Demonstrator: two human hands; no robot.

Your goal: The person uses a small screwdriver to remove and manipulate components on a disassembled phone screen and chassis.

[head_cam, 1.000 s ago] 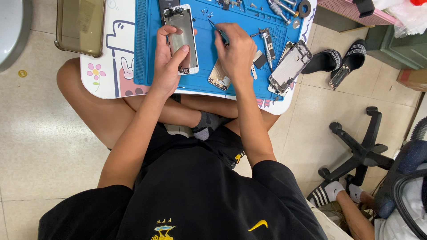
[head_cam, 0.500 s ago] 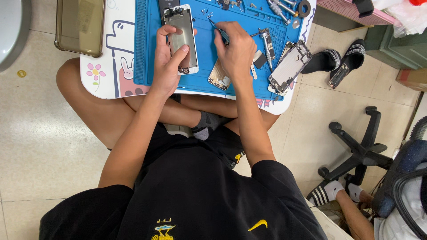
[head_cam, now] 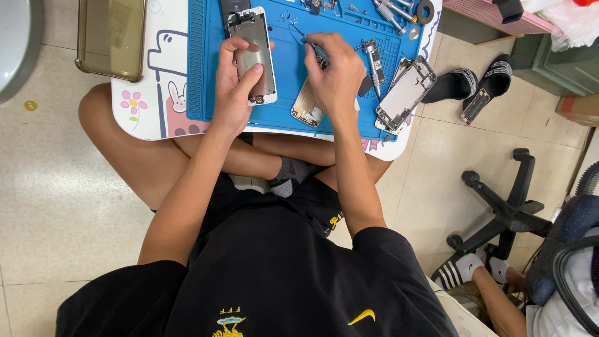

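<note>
My left hand grips a white phone screen panel lying back-side up on the blue work mat. My right hand pinches a thin screwdriver whose tip points toward the top of the mat, just right of the panel. Under my right hand lies a gold phone part. A second opened phone housing rests at the mat's right edge.
The mat covers a small white lap table with cartoon drawings. Loose tools and screws sit at the mat's top. A brownish tray lies left. Black sandals, an office chair base and another person's foot are on the right.
</note>
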